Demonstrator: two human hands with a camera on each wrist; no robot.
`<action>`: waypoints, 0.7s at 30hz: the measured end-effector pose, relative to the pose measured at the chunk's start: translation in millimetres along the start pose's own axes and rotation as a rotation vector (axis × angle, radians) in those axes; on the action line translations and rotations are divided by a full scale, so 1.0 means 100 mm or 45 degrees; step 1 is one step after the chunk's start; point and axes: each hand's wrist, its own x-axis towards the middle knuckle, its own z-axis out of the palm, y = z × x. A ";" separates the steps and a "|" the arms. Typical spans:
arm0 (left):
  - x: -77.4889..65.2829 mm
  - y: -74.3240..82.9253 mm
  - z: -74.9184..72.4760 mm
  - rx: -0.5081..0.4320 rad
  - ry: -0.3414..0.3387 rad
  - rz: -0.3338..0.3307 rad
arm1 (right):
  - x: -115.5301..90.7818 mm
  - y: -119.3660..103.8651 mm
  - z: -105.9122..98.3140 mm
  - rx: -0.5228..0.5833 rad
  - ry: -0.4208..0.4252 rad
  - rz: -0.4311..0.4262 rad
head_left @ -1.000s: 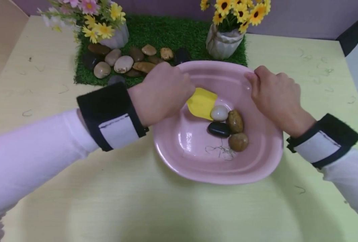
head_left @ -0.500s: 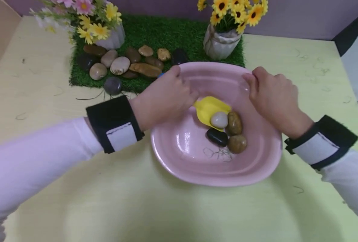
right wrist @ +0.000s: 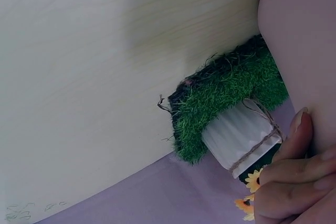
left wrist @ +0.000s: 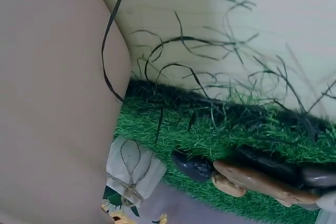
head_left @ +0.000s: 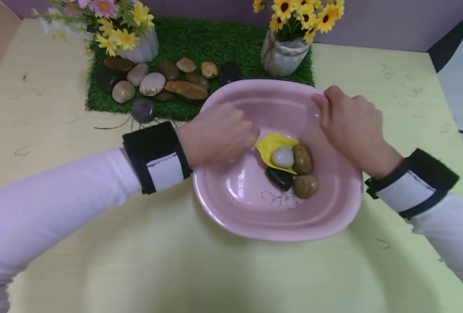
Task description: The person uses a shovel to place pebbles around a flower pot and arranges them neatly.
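In the head view my left hand (head_left: 225,134) reaches over the left side of a pink basin (head_left: 278,232) and grips a small yellow shovel (head_left: 268,145), its handle hidden in the fist. A white stone (head_left: 282,157) lies on the shovel's blade. Right beside it in the basin are a black stone (head_left: 280,179), partly under the blade's edge, and two brown stones (head_left: 302,159). My right hand (head_left: 352,130) holds the basin's upper right rim, thumb on top. Its curled fingers (right wrist: 289,182) show in the right wrist view.
Behind the basin lies a grass mat (head_left: 211,39) with several stones (head_left: 152,84) and two flower pots (head_left: 284,56) (head_left: 141,48). A dark grey stone (head_left: 143,110) sits at the mat's front edge. Loose grass strands are scattered over the table (head_left: 137,269).
My left hand has moved right and slightly down, sliding the shovel's blade under the white stone. The black stone has shifted down and turned. My right hand stays on the rim.
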 end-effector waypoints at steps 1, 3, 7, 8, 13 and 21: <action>0.01 0.01 0.00 0.005 -0.011 0.000 | 0.00 0.00 0.00 0.002 0.001 -0.001; 0.01 0.02 -0.01 0.033 -0.020 -0.017 | -0.01 0.01 0.00 0.007 0.008 -0.011; 0.01 0.04 -0.03 0.131 -0.027 -0.059 | 0.00 0.02 0.01 0.017 0.027 -0.036; 0.01 0.04 -0.03 0.135 -0.025 -0.063 | 0.00 0.02 0.02 0.019 0.031 -0.039; 0.05 0.02 -0.02 0.050 -0.085 -0.023 | 0.00 0.02 0.02 0.031 0.047 -0.029; 0.09 -0.02 0.00 -0.120 -0.197 0.011 | 0.01 0.03 0.02 0.042 0.046 -0.026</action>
